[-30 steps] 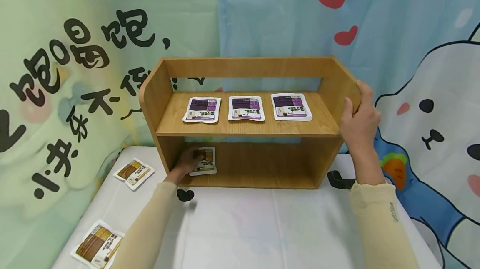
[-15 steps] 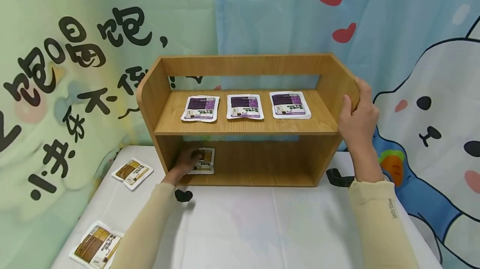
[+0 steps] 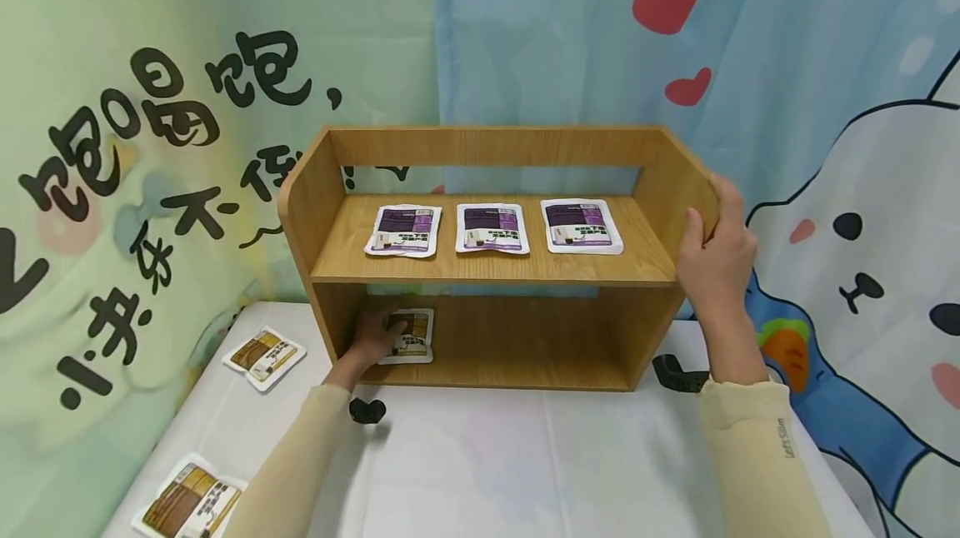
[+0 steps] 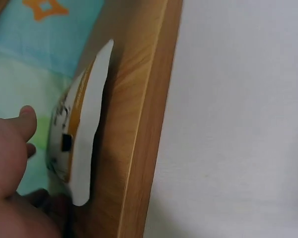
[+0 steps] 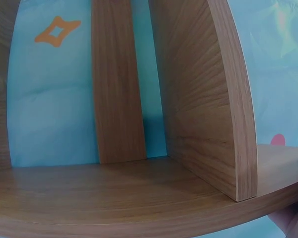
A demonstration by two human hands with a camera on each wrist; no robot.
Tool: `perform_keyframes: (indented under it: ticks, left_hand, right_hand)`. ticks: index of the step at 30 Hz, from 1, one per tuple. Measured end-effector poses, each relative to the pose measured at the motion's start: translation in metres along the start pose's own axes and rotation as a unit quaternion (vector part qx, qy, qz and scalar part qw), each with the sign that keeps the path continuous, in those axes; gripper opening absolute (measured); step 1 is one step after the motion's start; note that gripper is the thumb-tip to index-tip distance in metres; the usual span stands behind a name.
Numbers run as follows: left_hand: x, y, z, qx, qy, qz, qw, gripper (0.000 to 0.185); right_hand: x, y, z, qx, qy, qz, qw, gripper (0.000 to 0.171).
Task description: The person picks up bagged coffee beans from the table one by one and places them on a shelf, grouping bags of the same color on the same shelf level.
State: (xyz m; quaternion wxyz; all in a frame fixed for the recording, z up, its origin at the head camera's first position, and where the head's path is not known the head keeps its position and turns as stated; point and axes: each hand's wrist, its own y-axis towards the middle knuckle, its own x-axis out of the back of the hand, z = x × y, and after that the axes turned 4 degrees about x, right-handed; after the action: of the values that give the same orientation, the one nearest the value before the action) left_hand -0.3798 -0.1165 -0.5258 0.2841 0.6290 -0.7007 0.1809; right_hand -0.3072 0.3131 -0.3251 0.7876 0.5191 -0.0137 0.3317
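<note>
A two-tier wooden shelf stands on the white table. Three purple packets lie in a row on its upper board. My left hand reaches into the lower tier at the left and holds the near edge of a brown packet lying there. In the left wrist view the brown packet lies against the lower board, with my left hand beside it. My right hand grips the shelf's right side panel, thumb on the inner face.
Two more brown packets lie on the table at the left. A black clip sits by my left forearm and another by the shelf's right foot. A printed cloth backdrop hangs close behind.
The head view has tilted a little, so the shelf sits lower in frame. Both hands keep their places: left on the brown packet, right on the side panel.
</note>
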Motion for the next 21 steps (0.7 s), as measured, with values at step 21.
perform_keyframes:
  ticks: [21]
  left_hand:
    - [0.055, -0.085, -0.054, -0.064, 0.016, 0.265, 0.9621, 0.042]
  right_hand:
    - [-0.002, -0.002, -0.001, 0.004, 0.004, -0.005, 1.000, 0.041]
